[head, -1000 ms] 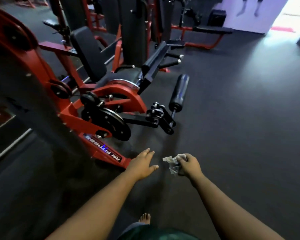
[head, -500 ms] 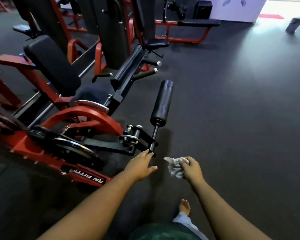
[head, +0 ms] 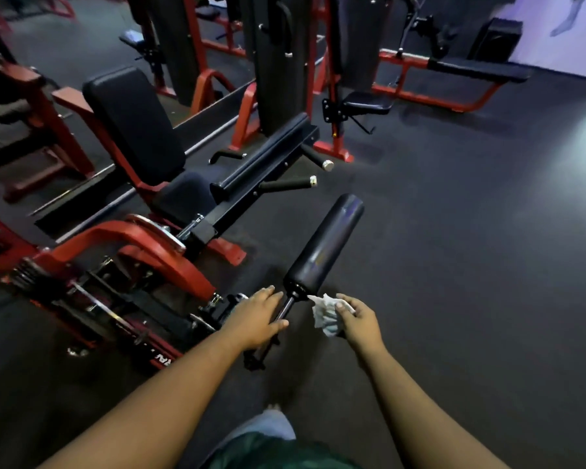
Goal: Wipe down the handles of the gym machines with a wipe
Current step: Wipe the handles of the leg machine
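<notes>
Wipe in right hand

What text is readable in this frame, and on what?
Only one marking shows: white lettering on the red base rail of the leg machine, next to the left forearm. It is partly hidden and blurred; it cannot be read reliably.
No readable text on the roller pad, the wipe or the floor.

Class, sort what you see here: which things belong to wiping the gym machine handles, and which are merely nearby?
Belongs to the job:
wipe, gripped by the right hand
left hand, open beside the metal rod
foam roller
two grip handles

Merely nearby:
black seat back
flat bench
dark floor
</notes>
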A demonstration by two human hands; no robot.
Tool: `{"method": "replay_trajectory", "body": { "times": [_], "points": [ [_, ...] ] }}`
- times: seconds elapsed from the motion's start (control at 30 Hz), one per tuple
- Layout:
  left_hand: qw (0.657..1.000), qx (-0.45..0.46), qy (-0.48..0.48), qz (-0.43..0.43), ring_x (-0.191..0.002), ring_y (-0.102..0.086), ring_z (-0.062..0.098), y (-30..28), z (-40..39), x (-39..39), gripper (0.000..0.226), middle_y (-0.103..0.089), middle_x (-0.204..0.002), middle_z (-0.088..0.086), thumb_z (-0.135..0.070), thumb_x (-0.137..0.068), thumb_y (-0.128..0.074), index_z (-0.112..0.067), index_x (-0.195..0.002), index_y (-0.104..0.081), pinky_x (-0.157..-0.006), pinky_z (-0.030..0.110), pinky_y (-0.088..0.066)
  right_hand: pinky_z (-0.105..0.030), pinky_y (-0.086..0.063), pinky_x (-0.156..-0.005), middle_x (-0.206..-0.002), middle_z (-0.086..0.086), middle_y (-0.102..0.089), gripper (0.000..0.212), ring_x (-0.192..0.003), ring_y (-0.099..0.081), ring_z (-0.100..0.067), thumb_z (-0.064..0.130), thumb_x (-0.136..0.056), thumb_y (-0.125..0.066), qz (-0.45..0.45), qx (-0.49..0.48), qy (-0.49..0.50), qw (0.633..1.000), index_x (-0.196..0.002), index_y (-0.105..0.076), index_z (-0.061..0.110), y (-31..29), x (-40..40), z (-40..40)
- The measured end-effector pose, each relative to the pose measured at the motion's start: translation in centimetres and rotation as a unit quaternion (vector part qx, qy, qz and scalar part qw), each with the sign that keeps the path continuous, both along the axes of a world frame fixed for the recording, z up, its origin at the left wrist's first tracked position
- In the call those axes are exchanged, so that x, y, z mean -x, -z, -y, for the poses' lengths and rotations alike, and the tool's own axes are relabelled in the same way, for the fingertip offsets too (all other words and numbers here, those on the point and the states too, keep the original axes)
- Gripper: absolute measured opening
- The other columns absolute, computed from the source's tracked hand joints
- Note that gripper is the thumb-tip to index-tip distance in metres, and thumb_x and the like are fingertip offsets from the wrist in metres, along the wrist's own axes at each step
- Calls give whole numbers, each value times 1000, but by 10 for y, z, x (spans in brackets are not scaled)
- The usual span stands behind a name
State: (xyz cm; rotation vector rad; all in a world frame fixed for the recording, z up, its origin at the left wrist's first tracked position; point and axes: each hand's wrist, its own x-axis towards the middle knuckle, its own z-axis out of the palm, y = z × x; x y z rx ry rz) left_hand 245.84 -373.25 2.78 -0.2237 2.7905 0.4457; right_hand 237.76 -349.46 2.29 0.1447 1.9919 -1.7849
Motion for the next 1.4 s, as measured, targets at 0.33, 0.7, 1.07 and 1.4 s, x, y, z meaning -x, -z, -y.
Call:
{"method": "replay_trajectory", "body": {
  "times": [0.33, 0.7, 1.07, 1.4],
  "points": [
    [985, -64, -118, -112, -158, -13, 18, 5, 64, 168, 74, -17, -171, 0, -60, -101, -47, -25, -162, -26, -126, 42, -22, -65, -56, -86, -100, -10, -76, 15, -95, -72, -35, 14, -102, -59, -72, -15, -32, 997, -104, -74, 18, 11, 200, 66],
    [974, 6, -148, -170, -159, -6, 20, -19, 130, 320, 102, -13, -172, 4, -86, -87, 2, -23, -164, -21, -128, 50, -10, -25, -51, -99, -115, 15, -71, 22, -109, -65, 1, 18, -103, -58, -277, -90, -68, 954, -121, -71, 21, -59, 409, 149],
    [942, 46, -327, -60, -159, 2, 19, 11, 123, 397, 98, -4, -173, 1, -80, -84, -4, -25, -165, -10, -126, 52, 2, -22, -38, -111, -135, 1, -62, 28, -127, -54, -9, 14, -101, -53, -336, -158, -504, 780, -123, -70, 19, -25, 574, 252],
    [913, 63, -404, 5, -158, 12, 17, 8, 108, 423, 92, 9, -173, -4, -75, -94, -36, -28, -165, 1, -125, 57, 7, -20, -40, -111, -138, 3, -64, 39, -133, -56, -16, 1, -96, -52, -415, -2, -611, 674, -129, -69, 15, -17, 591, 167]
  ]
}}
